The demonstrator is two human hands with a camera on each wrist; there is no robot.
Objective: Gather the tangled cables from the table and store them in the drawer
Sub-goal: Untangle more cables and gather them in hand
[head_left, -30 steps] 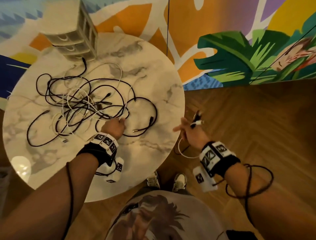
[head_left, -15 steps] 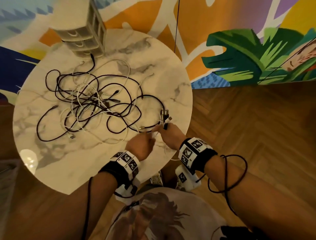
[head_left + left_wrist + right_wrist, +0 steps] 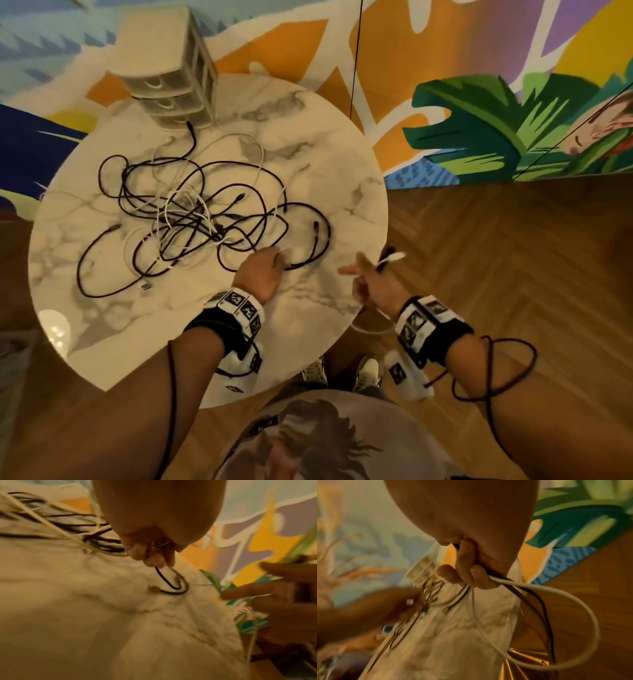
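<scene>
A tangle of black and white cables (image 3: 191,222) lies across the middle of the round marble table (image 3: 308,144). My left hand (image 3: 265,270) is at the tangle's near right edge, its fingers (image 3: 150,555) curled round a black strand and a thin white one; a black cable loop (image 3: 173,586) lies on the marble just past them. My right hand (image 3: 371,277) hovers just off the table's right edge and grips a white cable and a black one (image 3: 573,615), whose plug ends (image 3: 390,257) stick up above the fist while their loops hang below. The small drawer unit (image 3: 168,78) stands shut at the table's far edge.
Wooden floor (image 3: 513,257) lies to the right of the table, and a painted wall (image 3: 479,102) rises behind it. A black lead (image 3: 493,370) loops around my right forearm. My shoes (image 3: 342,373) show below the table's near edge.
Half a second ago both hands met at the table's near right edge. Since then the left hand has gone back to the tangle, and the right hand has drawn away to the right with its cables.
</scene>
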